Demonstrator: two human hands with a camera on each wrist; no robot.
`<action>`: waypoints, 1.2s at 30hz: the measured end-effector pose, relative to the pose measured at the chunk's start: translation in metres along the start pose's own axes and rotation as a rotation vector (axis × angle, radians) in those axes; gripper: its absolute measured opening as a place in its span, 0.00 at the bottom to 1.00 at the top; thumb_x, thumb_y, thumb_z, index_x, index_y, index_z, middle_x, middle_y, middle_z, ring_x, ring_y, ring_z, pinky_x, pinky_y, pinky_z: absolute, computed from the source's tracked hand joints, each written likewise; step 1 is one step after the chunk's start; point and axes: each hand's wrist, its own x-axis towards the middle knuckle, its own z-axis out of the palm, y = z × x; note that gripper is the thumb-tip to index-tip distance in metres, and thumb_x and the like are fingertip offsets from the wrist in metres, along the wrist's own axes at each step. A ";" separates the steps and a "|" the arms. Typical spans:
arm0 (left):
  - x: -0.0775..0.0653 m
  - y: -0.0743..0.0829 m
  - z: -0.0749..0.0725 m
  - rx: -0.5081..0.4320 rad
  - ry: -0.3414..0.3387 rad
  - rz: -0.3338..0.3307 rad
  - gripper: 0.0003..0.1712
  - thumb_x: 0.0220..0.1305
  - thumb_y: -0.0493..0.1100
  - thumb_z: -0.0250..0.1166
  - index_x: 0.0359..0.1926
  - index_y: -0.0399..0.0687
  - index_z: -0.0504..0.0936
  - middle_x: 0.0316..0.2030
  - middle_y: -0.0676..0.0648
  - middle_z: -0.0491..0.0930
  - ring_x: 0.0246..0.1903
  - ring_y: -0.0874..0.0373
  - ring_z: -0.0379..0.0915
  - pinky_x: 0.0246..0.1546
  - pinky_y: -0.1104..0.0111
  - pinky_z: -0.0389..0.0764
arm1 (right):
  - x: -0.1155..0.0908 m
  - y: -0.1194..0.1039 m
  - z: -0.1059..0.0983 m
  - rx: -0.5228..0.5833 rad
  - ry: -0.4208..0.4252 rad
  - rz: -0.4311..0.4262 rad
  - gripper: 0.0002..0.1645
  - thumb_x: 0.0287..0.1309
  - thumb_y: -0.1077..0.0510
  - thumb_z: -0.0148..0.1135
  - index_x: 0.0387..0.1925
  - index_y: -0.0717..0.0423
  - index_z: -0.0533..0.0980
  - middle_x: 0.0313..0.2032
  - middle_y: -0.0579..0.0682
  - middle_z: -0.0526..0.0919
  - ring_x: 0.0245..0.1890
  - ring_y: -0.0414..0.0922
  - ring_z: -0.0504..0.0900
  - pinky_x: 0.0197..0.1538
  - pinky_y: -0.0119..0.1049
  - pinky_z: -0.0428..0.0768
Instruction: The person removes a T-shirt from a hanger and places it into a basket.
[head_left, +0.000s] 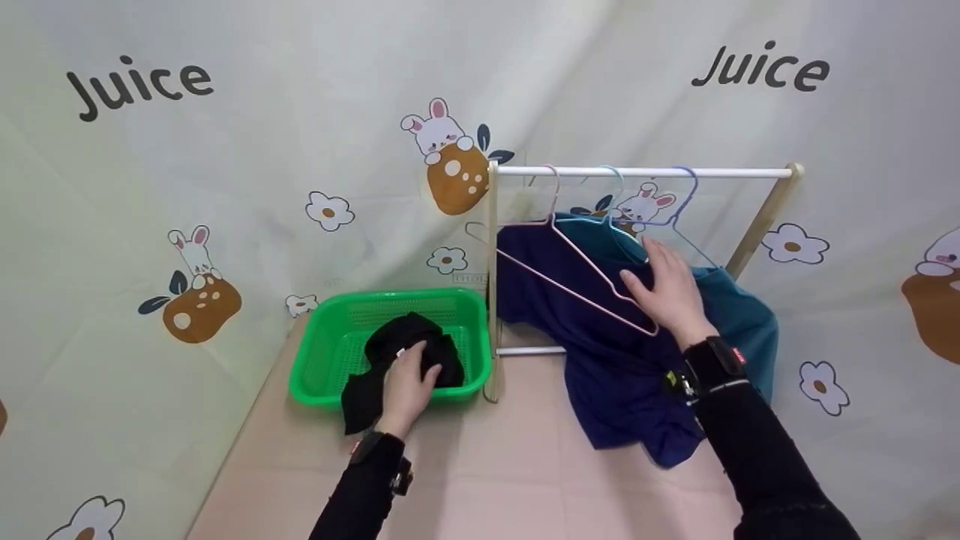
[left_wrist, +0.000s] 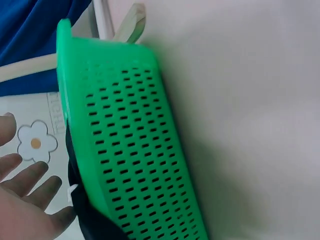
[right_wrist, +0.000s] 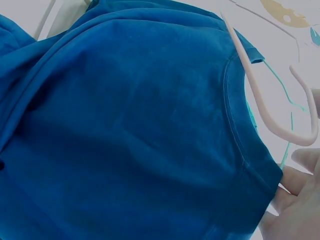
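A black garment [head_left: 409, 337] lies bunched in a green basket [head_left: 304, 375], one end hanging over the front rim. My left hand [head_left: 409, 386] rests over it with relaxed, slightly bent fingers; the left wrist view shows those fingers spread beside the cloth and its small white tag [left_wrist: 72, 192]. On the small rack, a navy garment [head_left: 630, 375] and a teal garment [head_left: 739, 322] hang behind a pink hanger [head_left: 589, 262]. My right hand [head_left: 671, 292] reaches in there with extended fingers, fingertips at the blue cloth's neckline [right_wrist: 262, 172], near the pink hanger's curved end.
The rack's white rail [head_left: 720, 173] also bears a light teal hanger [head_left: 615, 187] and a purple-blue hanger [head_left: 688, 195]. Its wooden left post [head_left: 493, 300] stands right against the basket. A printed curtain [head_left: 300, 135] rises behind the pink tabletop [head_left: 510, 465].
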 end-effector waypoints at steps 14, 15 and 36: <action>-0.021 0.020 0.013 0.083 -0.098 0.070 0.45 0.60 0.51 0.72 0.72 0.39 0.62 0.62 0.35 0.71 0.62 0.37 0.65 0.62 0.37 0.60 | 0.010 -0.011 -0.006 0.088 -0.065 0.075 0.37 0.70 0.50 0.56 0.73 0.64 0.59 0.63 0.68 0.70 0.64 0.63 0.66 0.67 0.59 0.58; -0.022 0.021 0.014 0.086 -0.103 0.080 0.47 0.59 0.52 0.73 0.72 0.39 0.63 0.63 0.35 0.71 0.63 0.37 0.65 0.61 0.36 0.60 | 0.011 -0.012 -0.007 0.103 -0.070 0.077 0.36 0.70 0.52 0.56 0.72 0.64 0.59 0.61 0.68 0.71 0.63 0.63 0.68 0.67 0.59 0.60; -0.043 0.042 0.029 0.075 -0.189 0.141 0.57 0.51 0.64 0.74 0.73 0.40 0.61 0.69 0.35 0.63 0.68 0.33 0.55 0.63 0.33 0.53 | 0.016 -0.020 -0.022 0.201 0.035 0.142 0.26 0.70 0.58 0.56 0.65 0.64 0.71 0.41 0.62 0.79 0.39 0.54 0.76 0.44 0.45 0.70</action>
